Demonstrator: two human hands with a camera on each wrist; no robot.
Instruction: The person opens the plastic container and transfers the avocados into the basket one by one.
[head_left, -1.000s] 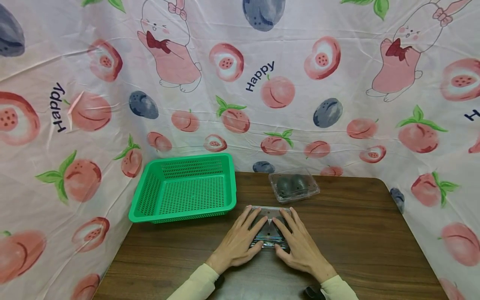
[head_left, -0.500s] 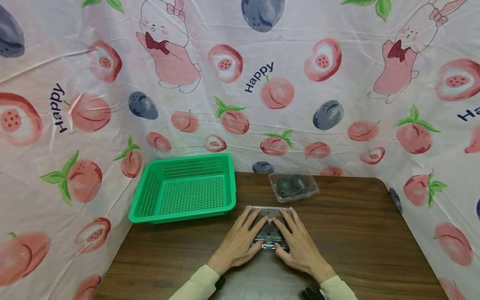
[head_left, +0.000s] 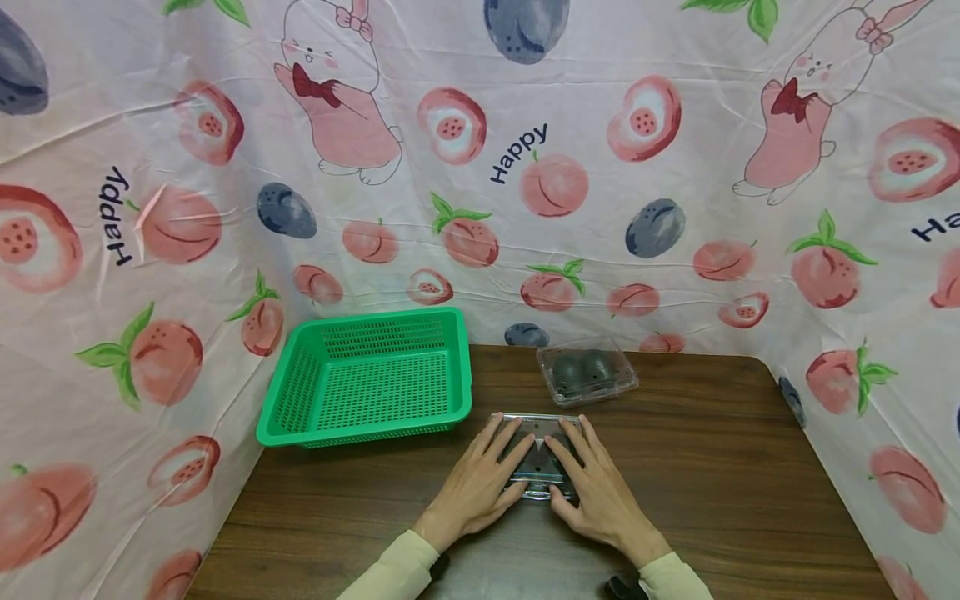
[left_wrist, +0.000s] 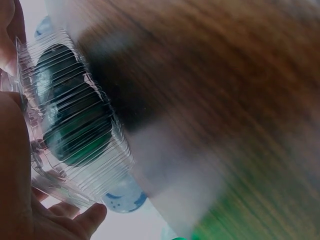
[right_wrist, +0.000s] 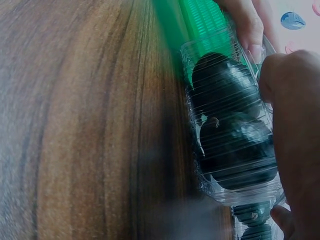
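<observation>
A clear plastic clamshell box (head_left: 537,477) sits on the table in front of me, its lid down. Both hands lie across its top with fingers spread and fairly straight. My left hand (head_left: 474,485) covers the left side and my right hand (head_left: 602,485) the right, thumbs at the near edge. Through the ribbed wall in the right wrist view show two dark green avocados (right_wrist: 237,150), side by side. The left wrist view looks in from the other side at dark avocados (left_wrist: 77,107), with the left fingers (left_wrist: 90,220) along the box's edge.
Behind the hands, a second clear box (head_left: 628,383) with two dark fruits stands toward the back of the wooden table (head_left: 712,467). A green perforated basket (head_left: 367,435) sits at the back left. A fruit-and-rabbit printed cloth (head_left: 480,333) hangs around the table.
</observation>
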